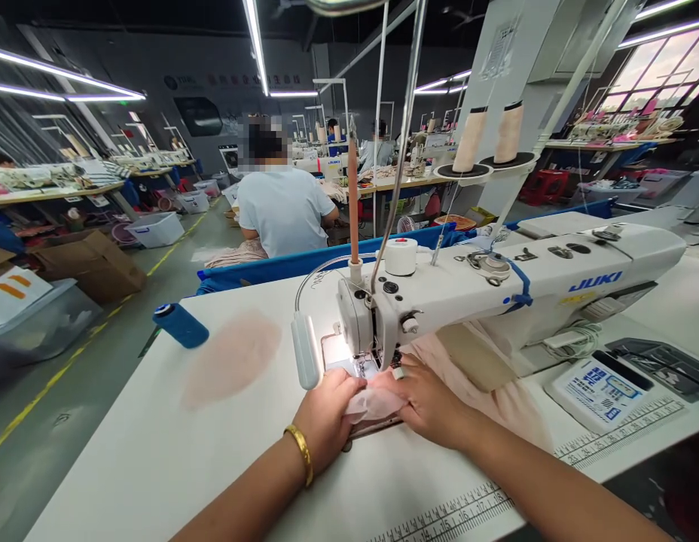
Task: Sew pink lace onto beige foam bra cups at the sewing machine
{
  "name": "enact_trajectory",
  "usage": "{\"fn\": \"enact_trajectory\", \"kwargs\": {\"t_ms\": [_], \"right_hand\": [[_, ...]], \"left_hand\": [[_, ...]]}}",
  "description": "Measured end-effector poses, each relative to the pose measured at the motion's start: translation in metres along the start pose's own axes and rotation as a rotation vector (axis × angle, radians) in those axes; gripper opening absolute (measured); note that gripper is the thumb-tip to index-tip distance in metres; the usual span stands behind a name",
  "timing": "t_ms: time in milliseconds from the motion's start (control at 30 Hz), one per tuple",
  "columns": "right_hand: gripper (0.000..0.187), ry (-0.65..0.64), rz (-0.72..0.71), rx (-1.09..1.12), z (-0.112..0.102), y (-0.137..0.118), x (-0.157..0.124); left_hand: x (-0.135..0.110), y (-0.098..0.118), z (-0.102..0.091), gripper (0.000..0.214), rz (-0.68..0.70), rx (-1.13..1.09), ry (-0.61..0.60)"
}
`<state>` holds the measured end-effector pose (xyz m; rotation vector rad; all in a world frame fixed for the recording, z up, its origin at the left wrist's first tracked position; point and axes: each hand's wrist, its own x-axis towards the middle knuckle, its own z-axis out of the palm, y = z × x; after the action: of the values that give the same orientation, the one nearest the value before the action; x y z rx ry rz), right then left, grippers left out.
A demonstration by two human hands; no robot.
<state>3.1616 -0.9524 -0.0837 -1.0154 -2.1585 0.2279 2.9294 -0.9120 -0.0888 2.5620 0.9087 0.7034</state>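
Bare forearms, left hand and right hand pinching fabric, sheer, pale pink, softly creased

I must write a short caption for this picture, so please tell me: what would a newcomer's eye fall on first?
Probably the long white metal JUKI sewing machine, stretching across the right side of the white table. Before its lit needle area, the left hand, with a gold-coloured bracelet at its wrist, and the right hand touch sheer pale-pink fabric. A blue thread spool lies near the table's far left corner.
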Motion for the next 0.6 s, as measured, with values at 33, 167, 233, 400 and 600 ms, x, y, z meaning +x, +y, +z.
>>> {"fn": "enact_trajectory", "kwargs": {"t_ms": [33,167,233,400,600], "right_hand": [[0.024,0.057,0.015,0.018,0.002,0.001,0.001],[0.021,0.213,0.139,0.086,0.01,-0.001,0.006],[0.024,0.258,0.205,0.113,0.012,-0.004,0.008],[0.031,0.295,0.299,0.156,0.011,-0.011,0.011],[0.033,0.301,0.336,0.233,0.013,-0.011,0.011]], "left_hand": [[0.003,-0.002,0.001,0.03,-0.027,-0.014,-0.004],[0.011,-0.004,0.003,0.026,-0.16,-0.188,-0.001],[0.013,-0.005,0.002,0.029,-0.205,-0.253,0.021],[0.015,-0.003,-0.001,0.03,-0.238,-0.272,0.046],[0.016,0.001,-0.001,0.027,-0.254,-0.258,0.089]]}}
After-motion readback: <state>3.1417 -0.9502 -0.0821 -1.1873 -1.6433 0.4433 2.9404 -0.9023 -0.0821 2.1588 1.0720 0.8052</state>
